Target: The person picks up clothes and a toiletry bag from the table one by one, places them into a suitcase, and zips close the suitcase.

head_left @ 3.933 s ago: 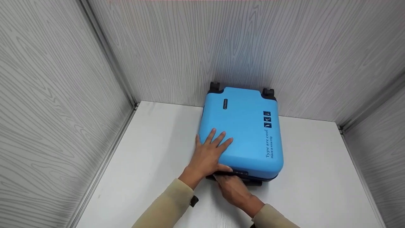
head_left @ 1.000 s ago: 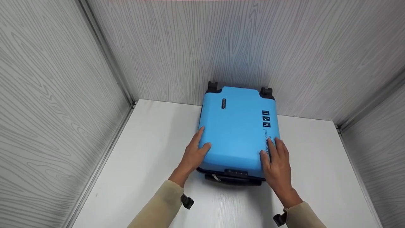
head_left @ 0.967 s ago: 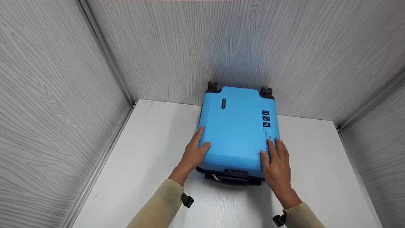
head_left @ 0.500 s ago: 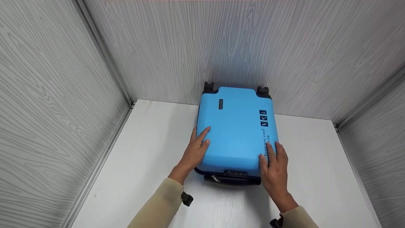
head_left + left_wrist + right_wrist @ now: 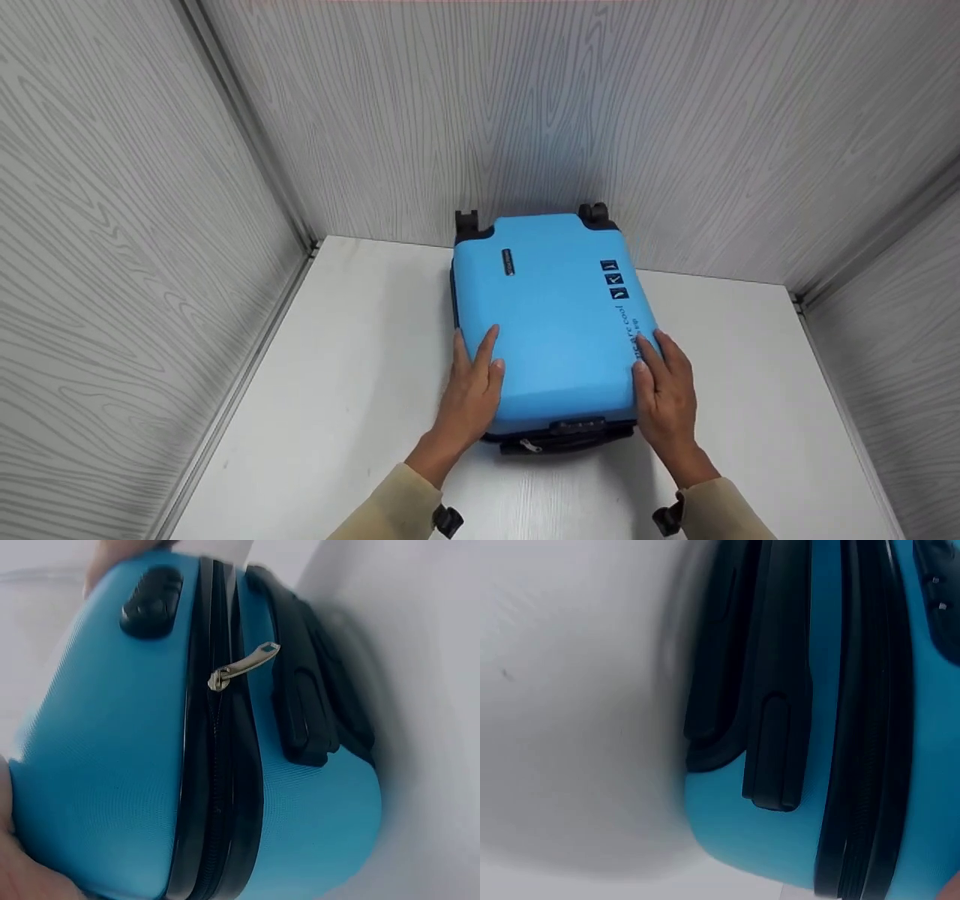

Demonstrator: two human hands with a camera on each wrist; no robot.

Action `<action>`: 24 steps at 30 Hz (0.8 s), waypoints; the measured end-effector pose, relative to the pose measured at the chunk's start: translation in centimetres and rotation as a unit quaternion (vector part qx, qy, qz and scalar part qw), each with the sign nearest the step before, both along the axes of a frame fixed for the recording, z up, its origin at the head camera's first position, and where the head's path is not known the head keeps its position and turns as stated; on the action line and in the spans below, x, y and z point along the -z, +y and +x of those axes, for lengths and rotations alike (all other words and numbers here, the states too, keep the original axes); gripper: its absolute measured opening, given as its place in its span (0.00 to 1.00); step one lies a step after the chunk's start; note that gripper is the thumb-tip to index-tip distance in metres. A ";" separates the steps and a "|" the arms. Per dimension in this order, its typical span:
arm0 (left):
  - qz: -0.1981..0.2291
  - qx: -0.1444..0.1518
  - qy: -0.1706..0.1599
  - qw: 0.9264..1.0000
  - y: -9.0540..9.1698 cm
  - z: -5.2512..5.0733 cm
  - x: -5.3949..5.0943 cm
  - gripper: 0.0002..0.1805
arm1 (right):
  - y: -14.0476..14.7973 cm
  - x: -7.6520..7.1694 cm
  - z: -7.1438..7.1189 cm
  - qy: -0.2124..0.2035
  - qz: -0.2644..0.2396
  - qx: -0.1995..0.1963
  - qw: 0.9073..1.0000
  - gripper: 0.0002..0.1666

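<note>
A light-blue hard-shell suitcase (image 5: 547,315) lies flat, wheels toward the back wall, its carry handle (image 5: 776,750) facing me. My left hand (image 5: 469,397) rests on its near left corner, with straight fingers over the shell and side. On the near right corner lies my right hand (image 5: 669,397), fingers extended along the printed lettering. Both hands touch the case from opposite sides; some fingertips are hidden down the sides. In the left wrist view the zipper (image 5: 217,765) is closed where it shows, and a metal zipper pull (image 5: 247,666) sticks out beside the black combination lock (image 5: 152,604).
The white floor panel (image 5: 360,330) surrounds the suitcase. A grey wood-grain back wall (image 5: 412,127) stands just behind the wheels (image 5: 466,223), with matching side walls (image 5: 127,225) at left and right.
The hands have gone from the handle to both near corners. The suitcase has since turned slightly, its wheel end shifting left and its near end coming right and toward me.
</note>
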State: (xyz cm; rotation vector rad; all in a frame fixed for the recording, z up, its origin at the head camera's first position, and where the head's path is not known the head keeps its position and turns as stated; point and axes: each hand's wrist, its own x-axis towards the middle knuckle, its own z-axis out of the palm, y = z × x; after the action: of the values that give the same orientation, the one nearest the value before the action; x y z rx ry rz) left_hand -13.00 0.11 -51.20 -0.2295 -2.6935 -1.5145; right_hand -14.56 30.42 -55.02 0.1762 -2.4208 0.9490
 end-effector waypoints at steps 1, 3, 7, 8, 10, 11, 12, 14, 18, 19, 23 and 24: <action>-0.008 -0.004 0.003 1.000 0.2 0.4 0.0 0.31 | 0.3 0.0 -0.1 -0.001 0.000 -0.001 1.000 0.27; -0.025 -0.012 0.014 1.000 0.6 1.1 0.0 0.31 | 0.7 0.1 -0.3 -0.007 0.002 -0.005 1.000 0.27; -0.058 -0.029 0.040 0.997 0.8 1.6 -0.5 0.30 | 0.9 -0.3 -0.5 -0.025 0.004 -0.006 1.000 0.27; -0.062 -0.032 0.041 0.997 0.7 1.5 -0.8 0.30 | 0.8 -0.4 -0.5 -0.030 0.003 -0.004 1.000 0.27; -0.063 -0.032 0.032 0.997 0.3 0.9 -1.3 0.30 | 0.3 -0.8 -0.3 -0.034 0.000 0.004 0.999 0.27; -0.062 -0.030 0.022 0.997 0.1 0.5 -1.5 0.30 | 0.0 -1.0 -0.2 -0.033 -0.003 0.009 0.999 0.26; -0.061 -0.025 0.012 0.998 -0.2 0.0 -1.8 0.30 | -0.4 -1.1 0.0 -0.030 -0.006 0.014 0.999 0.26; -0.062 -0.015 -0.010 0.998 -0.8 -1.3 -2.1 0.31 | -1.3 -1.2 0.4 -0.019 -0.004 0.023 1.000 0.27; -0.074 0.008 -0.041 0.996 -1.9 -4.1 -2.5 0.34 | -2.9 -1.1 1.5 0.016 0.016 0.031 0.999 0.29; -0.075 0.010 -0.044 0.996 -2.2 -4.9 -2.6 0.34 | -3.3 -1.0 1.8 0.020 0.024 0.032 0.999 0.30; -0.084 0.006 -0.034 0.996 -2.8 -7.5 -2.7 0.36 | -4.4 -0.8 2.8 0.014 0.033 0.033 0.999 0.33; -0.089 0.005 -0.030 0.996 -2.9 -8.0 -2.6 0.36 | -4.5 -0.7 2.9 0.008 0.032 0.034 0.999 0.33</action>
State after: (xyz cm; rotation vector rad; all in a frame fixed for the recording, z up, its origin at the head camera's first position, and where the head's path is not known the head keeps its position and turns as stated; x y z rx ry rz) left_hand -20.98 -2.77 -48.60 -0.2061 -2.8814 -1.3038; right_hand -11.66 25.96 -54.34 0.1232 -2.4286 0.8385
